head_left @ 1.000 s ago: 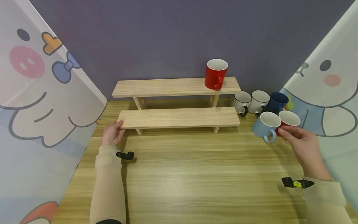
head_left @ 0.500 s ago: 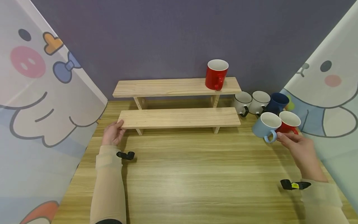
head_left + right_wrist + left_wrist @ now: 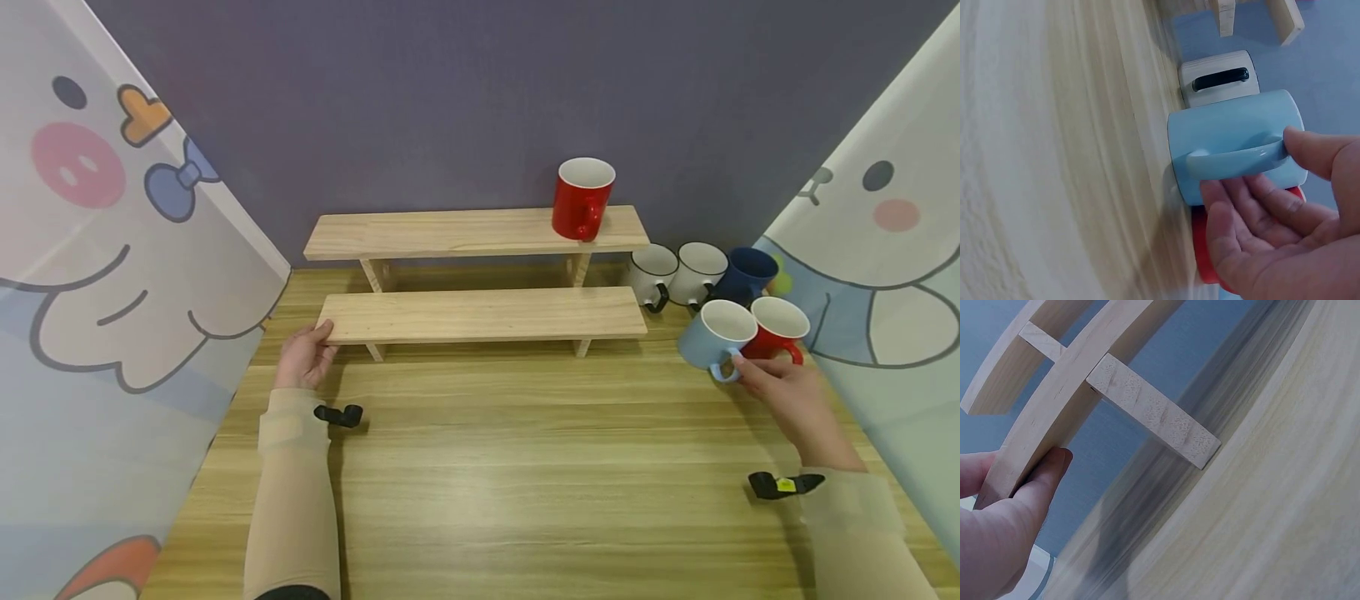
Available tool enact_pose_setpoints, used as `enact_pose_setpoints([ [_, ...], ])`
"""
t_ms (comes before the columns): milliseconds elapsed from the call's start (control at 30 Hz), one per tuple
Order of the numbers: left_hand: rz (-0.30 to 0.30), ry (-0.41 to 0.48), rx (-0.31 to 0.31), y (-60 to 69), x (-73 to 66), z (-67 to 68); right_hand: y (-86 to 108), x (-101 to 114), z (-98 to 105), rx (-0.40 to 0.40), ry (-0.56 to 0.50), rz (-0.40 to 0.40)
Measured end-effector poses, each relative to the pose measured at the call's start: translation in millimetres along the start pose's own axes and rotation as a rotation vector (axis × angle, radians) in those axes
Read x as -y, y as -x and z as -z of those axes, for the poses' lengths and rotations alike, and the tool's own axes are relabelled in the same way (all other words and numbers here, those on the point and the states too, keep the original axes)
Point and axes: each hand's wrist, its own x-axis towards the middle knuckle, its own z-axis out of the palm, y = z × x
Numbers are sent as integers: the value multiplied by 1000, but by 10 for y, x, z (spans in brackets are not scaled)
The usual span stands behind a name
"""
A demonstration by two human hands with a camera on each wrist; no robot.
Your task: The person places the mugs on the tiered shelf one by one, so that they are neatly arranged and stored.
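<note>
My left hand (image 3: 303,357) grips the left end of the lower board of a two-step wooden shelf (image 3: 483,315). In the left wrist view, thumb and fingers (image 3: 1044,478) lie on opposite faces of that board. At the right, my right hand (image 3: 783,400) holds the handle of a light blue mug (image 3: 707,337) standing on the table. The right wrist view has the thumb on one end of the handle (image 3: 1235,161), with curled fingers beside it. A red mug (image 3: 768,333) stands just behind, partly covered by the hand. Another red mug (image 3: 577,207) sits on the upper board.
Two white mugs with black handles (image 3: 651,279) and a dark blue mug (image 3: 746,275) stand behind the light blue one, beside the shelf's right end. Printed cartoon panels (image 3: 862,275) flank the wooden table (image 3: 510,467), and a grey-purple wall (image 3: 420,100) rises behind.
My right hand has moved left from the red mug's handle to the light blue mug's handle. The left hand keeps its grip on the shelf, and the mugs stay where they were.
</note>
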Motion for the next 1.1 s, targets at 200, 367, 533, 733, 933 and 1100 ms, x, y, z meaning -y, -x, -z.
enact_pose_setpoints([
  [200, 2, 16, 3, -9, -1, -4, -54, 5, -18, 62, -38, -11],
  [367, 3, 16, -17, -15, 6, -11, -105, 5, -49, 48, -119, 73],
  [533, -5, 11, -14, -12, 17, -12, -121, -15, -85, 42, -227, 122],
  [733, -7, 17, -6, 7, 12, -10, -140, -26, -113, 61, -338, 173],
  [933, 4, 22, 1, 10, 7, -12, -147, -50, -119, 91, -422, 200],
  [1100, 5, 1, 3, 7, 5, -11, -135, -71, -140, 77, -371, 178],
])
